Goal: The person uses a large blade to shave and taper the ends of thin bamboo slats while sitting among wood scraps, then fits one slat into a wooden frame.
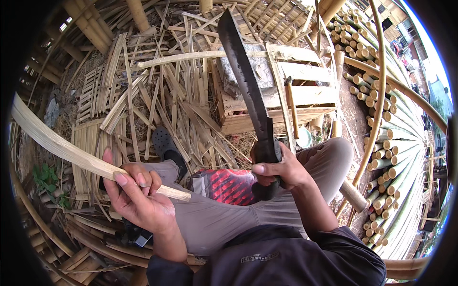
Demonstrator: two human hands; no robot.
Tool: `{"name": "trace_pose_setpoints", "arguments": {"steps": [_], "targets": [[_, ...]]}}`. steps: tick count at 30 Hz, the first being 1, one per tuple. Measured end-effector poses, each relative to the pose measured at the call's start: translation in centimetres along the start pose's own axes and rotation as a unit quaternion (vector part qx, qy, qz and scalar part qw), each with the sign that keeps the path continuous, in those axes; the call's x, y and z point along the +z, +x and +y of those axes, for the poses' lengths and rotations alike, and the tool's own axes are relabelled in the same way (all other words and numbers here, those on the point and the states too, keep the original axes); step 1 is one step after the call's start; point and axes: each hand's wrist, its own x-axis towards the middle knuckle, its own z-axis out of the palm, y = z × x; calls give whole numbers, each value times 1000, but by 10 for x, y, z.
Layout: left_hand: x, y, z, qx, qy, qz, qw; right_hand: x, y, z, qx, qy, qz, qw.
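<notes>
Bamboo strip, long, pale and gently curved (71, 151), extends from the left edge of the frame to below its centre; the left hand (142, 200), lower left, has its fingers curled about the strip near the lower end. Right hand (280, 168), at centre right: fingers wrapped closely round the black handle of a machete with a long, dark steel blade (255, 97), its tip at top centre, well apart from the strip. Beyond the blade, a rough grey-white block (262, 74) rests on a slatted, pale wooden crate (307, 95). Upper right to lower right: stacked round bamboo poles (400, 148).
</notes>
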Motion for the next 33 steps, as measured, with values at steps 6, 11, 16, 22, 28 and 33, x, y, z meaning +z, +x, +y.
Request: {"name": "trace_pose_setpoints", "arguments": {"steps": [6,11,16,22,28,33], "targets": [[-17,-3,4,16,7,-11,1000,19,89,32,35,-363,2,931],[-20,4,8,-10,0,-11,1000,53,197,98,57,-536,-1,842],[-33,19,10,-34,-1,27,999,120,292,179,37,-571,-2,820],[-37,31,5,-99,2,55,994,196,380,253,43,-443,-49,894],[-31,40,-2,-144,41,81,985,232,403,322,27,-481,-184,857],[-25,43,-8,-217,3,82,973,219,406,329,152,-432,-282,843]]}}
